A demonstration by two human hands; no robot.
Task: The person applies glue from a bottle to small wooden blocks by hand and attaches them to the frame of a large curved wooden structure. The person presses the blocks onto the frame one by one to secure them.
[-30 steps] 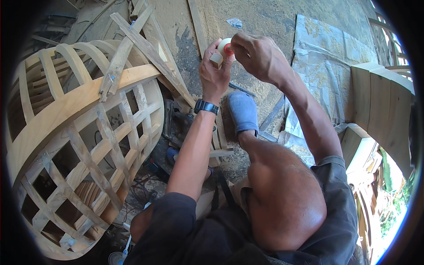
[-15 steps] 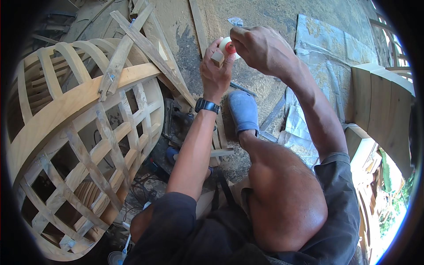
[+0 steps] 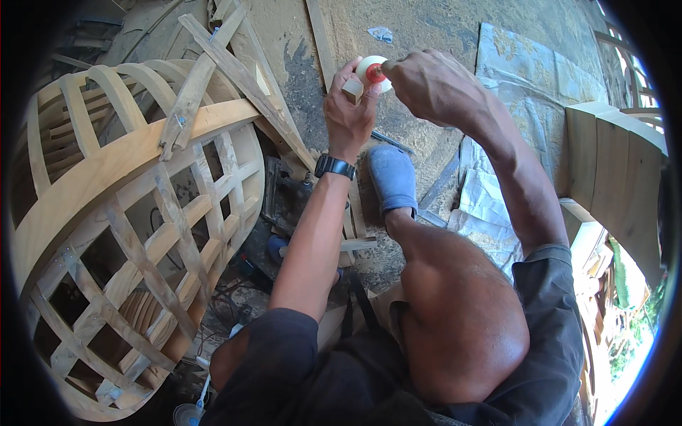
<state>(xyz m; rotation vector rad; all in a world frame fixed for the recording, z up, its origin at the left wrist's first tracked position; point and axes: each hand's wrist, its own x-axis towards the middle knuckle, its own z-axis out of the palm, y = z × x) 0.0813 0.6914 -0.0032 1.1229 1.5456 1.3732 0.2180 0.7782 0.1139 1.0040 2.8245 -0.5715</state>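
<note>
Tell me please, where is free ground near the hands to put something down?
Bare dusty ground lies beyond the left hand and right hand, between the thin wooden strip and the grey sheet. It is crowded on the left, where wood scraps lean on the lattice frame.

We are wearing a black wristwatch with a dark band (image 3: 334, 166) on our left wrist, a dark short-sleeved shirt (image 3: 341, 376), dark shorts (image 3: 550, 334) riding above a bare knee, and a blue-grey rubber clog (image 3: 392, 177).
</note>
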